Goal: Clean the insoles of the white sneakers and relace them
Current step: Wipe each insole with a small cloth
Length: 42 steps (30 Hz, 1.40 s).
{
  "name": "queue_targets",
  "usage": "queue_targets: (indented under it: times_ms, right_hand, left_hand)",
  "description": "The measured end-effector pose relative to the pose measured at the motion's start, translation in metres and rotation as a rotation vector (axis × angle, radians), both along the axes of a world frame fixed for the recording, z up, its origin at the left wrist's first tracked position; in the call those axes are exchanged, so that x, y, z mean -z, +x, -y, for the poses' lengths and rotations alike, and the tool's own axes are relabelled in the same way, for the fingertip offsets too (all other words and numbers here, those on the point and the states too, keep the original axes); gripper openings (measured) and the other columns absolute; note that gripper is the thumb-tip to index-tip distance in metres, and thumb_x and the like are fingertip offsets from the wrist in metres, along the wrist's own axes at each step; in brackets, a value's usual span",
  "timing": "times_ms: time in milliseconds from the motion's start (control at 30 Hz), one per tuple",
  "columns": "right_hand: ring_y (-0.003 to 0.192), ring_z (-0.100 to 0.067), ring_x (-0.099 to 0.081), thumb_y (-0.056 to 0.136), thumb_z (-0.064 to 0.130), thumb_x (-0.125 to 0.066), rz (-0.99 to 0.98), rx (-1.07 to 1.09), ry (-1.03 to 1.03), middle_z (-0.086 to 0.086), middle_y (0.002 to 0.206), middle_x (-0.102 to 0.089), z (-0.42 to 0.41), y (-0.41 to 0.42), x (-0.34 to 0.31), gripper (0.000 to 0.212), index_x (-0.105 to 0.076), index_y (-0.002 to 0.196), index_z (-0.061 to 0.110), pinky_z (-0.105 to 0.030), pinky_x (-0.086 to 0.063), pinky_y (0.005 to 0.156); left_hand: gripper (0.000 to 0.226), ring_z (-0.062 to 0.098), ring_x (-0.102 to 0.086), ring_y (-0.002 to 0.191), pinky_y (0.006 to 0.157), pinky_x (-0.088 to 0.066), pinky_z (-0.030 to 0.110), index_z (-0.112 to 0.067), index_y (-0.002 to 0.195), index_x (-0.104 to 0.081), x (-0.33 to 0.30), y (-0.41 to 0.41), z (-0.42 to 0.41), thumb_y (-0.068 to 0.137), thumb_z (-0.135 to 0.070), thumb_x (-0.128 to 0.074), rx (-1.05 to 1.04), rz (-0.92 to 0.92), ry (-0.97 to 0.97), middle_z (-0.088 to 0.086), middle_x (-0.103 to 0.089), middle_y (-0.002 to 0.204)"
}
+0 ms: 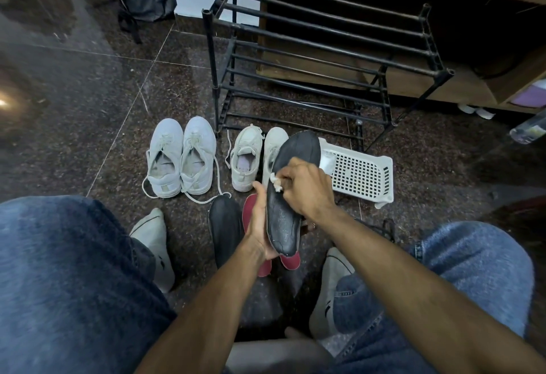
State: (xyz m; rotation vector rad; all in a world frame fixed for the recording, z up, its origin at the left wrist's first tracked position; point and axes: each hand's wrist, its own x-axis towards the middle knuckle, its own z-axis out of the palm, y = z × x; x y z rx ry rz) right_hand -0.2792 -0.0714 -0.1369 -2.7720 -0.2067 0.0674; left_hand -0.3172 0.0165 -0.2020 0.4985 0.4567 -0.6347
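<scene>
Black insole cupped in my left hand; right hand pinches white wad against it. Risk: hard rubbing folds cracked surface, shreds wad.

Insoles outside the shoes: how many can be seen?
4. One black insole is held in the left hand, another black insole lies on the floor, two red insoles lie beneath. More may be hidden.
</scene>
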Motion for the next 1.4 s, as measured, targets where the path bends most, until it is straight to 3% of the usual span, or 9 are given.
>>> queue_targets:
  times_ms: [200,533,700,800,900,967,1200,1267,1400]
  right_hand:
    - [0.084,-0.021,-0.062,0.090,0.014,-0.059,-0.020,-0.086,0.093,0.006,0.093,-0.061,-0.013,-0.046,0.005,0.023,-0.073,0.106,0.022,-0.034,-0.049,0.073]
    - [0.084,-0.021,-0.061,0.094,0.015,-0.055,0.020,-0.004,0.018,0.003,0.096,-0.057,-0.007,-0.020,0.008,0.024,-0.071,0.111,0.022,-0.039,-0.053,0.075]
    - [0.080,-0.016,-0.062,0.088,0.018,-0.067,-0.125,-0.047,0.197,0.010,0.087,-0.063,-0.003,-0.042,0.017,0.012,-0.076,0.095,0.022,-0.031,-0.049,0.072]
    - [0.081,-0.011,-0.061,0.084,0.021,-0.072,-0.180,-0.053,0.229,0.013,0.083,-0.063,0.010,-0.042,0.017,0.007,-0.077,0.090,0.022,-0.028,-0.048,0.074]
    - [0.080,-0.013,-0.062,0.085,0.024,-0.072,-0.074,0.055,0.299,0.011,0.084,-0.065,0.013,-0.034,0.014,0.006,-0.077,0.089,0.023,-0.031,-0.051,0.074]
    - [0.076,-0.014,-0.063,0.085,0.025,-0.072,-0.011,0.132,0.339,0.010,0.084,-0.066,0.013,-0.027,0.011,0.007,-0.077,0.090,0.023,-0.033,-0.052,0.071]
    - [0.105,-0.019,-0.061,0.092,0.027,-0.063,-0.177,-0.118,-0.029,0.008,0.118,-0.061,0.015,-0.028,0.007,0.034,-0.063,0.125,0.025,-0.043,-0.050,0.092]
    - [0.109,-0.021,-0.060,0.092,0.029,-0.062,-0.181,-0.145,-0.050,0.008,0.120,-0.061,0.016,-0.024,0.006,0.033,-0.064,0.124,0.023,-0.042,-0.049,0.092]
    - [0.105,-0.022,-0.060,0.091,0.026,-0.060,-0.153,-0.071,-0.049,0.007,0.112,-0.064,0.009,-0.022,0.005,0.023,-0.069,0.112,0.025,-0.037,-0.049,0.089]
  left_hand:
    - [0.082,0.026,-0.068,0.082,0.075,-0.054,0.034,-0.010,0.086,-0.076,0.009,0.006,-0.011,0.073,-0.084,-0.043,-0.054,0.010,-0.035,0.012,-0.070,0.081]
    - [0.076,0.025,-0.070,0.096,0.093,-0.049,0.036,-0.008,0.094,-0.078,0.006,-0.001,-0.005,0.087,-0.075,-0.042,-0.025,-0.026,-0.072,0.013,-0.072,0.102]
    - [0.069,0.023,-0.070,0.084,0.074,-0.058,0.031,-0.005,0.092,-0.074,0.005,0.002,-0.008,0.089,-0.067,-0.044,-0.105,0.017,-0.074,0.012,-0.070,0.089]
    - [0.068,0.024,-0.068,0.083,0.078,-0.059,0.032,0.000,0.105,-0.067,-0.002,0.010,-0.008,0.090,-0.062,-0.046,-0.108,0.040,-0.056,0.016,-0.066,0.097]
    - [0.057,0.025,-0.069,0.087,0.090,-0.053,0.035,-0.001,0.094,-0.075,-0.007,0.011,-0.004,0.091,-0.051,-0.049,-0.051,0.059,-0.038,0.015,-0.070,0.096]
    - [0.054,0.027,-0.071,0.088,0.083,-0.057,0.037,0.000,0.093,-0.076,-0.007,0.011,-0.005,0.092,-0.048,-0.051,-0.032,0.058,-0.030,0.017,-0.071,0.097]
    - [0.049,0.022,-0.070,0.081,0.077,-0.057,0.031,-0.002,0.090,-0.077,0.001,0.019,-0.015,0.094,-0.040,-0.046,-0.083,0.055,-0.027,0.012,-0.073,0.094]
    - [0.042,0.022,-0.069,0.080,0.076,-0.056,0.030,-0.003,0.091,-0.077,0.001,0.016,-0.015,0.092,-0.035,-0.049,-0.080,0.042,-0.038,0.011,-0.072,0.093]
    - [0.049,0.028,-0.064,0.107,0.101,-0.046,0.037,0.000,0.112,-0.070,-0.001,0.018,-0.015,0.089,-0.039,-0.052,-0.067,0.031,-0.032,0.016,-0.066,0.117]
